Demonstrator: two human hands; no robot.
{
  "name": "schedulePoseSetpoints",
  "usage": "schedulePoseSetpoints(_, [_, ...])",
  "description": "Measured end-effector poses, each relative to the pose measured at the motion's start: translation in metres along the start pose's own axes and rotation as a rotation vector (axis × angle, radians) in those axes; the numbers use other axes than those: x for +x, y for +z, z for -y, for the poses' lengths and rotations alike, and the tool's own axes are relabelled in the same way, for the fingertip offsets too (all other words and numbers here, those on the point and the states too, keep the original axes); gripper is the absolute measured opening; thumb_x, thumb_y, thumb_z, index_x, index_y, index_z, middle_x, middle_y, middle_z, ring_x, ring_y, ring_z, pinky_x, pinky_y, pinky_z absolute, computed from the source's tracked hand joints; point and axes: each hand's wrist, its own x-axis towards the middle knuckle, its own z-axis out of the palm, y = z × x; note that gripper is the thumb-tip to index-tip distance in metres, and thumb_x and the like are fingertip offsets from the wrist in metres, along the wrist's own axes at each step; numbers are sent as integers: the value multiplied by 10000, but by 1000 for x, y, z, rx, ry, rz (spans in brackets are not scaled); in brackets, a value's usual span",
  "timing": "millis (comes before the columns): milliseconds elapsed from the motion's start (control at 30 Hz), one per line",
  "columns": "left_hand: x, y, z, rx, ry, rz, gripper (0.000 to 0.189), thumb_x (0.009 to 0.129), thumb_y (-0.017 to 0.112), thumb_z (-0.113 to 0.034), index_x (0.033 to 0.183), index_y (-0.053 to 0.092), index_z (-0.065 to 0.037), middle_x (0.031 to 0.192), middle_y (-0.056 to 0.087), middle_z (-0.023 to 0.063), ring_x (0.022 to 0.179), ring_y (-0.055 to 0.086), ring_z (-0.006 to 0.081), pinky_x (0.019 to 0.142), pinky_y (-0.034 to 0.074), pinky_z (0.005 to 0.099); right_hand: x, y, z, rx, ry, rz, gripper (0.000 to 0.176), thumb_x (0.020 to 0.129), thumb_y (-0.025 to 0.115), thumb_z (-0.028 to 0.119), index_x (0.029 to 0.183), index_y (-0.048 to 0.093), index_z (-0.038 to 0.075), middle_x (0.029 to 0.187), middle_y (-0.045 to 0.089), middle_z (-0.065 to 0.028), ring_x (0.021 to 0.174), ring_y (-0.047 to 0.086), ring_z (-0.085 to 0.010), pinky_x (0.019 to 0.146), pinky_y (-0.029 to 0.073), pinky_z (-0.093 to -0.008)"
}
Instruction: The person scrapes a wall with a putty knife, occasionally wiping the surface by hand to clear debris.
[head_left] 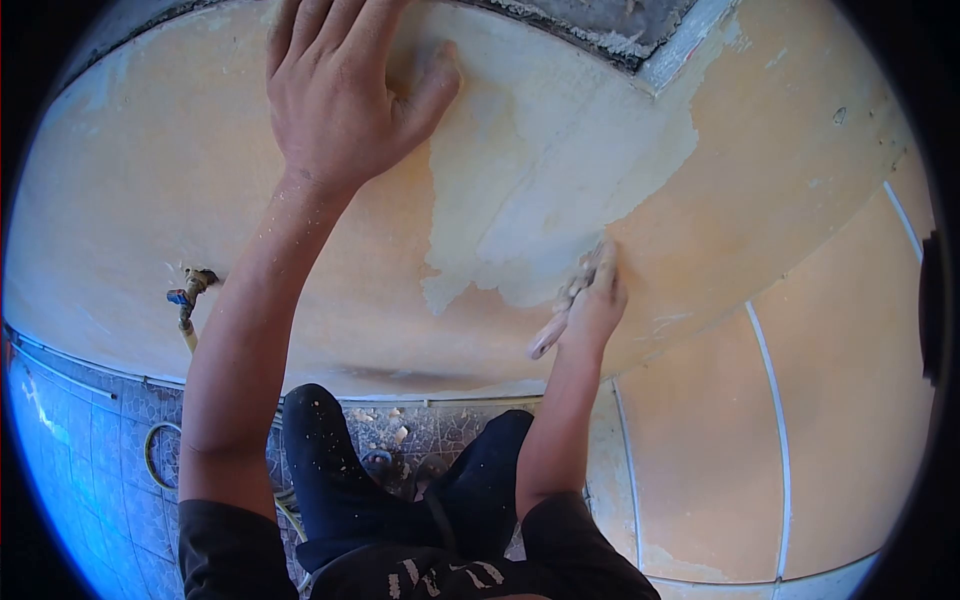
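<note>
An orange-painted wall (350, 290) fills the view, with a large pale patch (560, 170) where the paint is off. High on the left, my left hand (345, 85) lies against the wall with its fingers spread and the thumb apart. My right hand (597, 300) is wrapped round the handle of a scraper (545, 335), at the lower edge of the pale patch. The handle's end sticks out below the hand toward the lower left. The scraper's blade is hard to make out against the wall.
A tap with a blue handle (180, 297) and a hose juts from the wall at left. Paint flakes (401, 434) lie on the tiled floor (130, 450) around the feet. A recess edge (655, 75) is at the top. Pale vertical strips (772, 380) cross the wall at right.
</note>
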Motion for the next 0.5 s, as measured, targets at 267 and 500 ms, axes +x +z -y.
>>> schedulePoseSetpoints(267, [-1,-1,4,-12,41,-50,398,763,696,-180,1124,641,-22,1120,645,155,1159,578,365,1119,359,517,-5,-2,-7,-39,-24,37,387,1051,586,424,857,571,89,686,488,13,464,397,-73,387,302,-256])
schedulePoseSetpoints(500, [-5,0,2,17,54,-59,383,779,682,-156,1130,636,-10,1130,639,170,1169,571,380,1117,358,512,3,-10,2,-90,-22,78,414,1049,587,449,858,600,81,608,460,20,432,397,-82,379,326,-270])
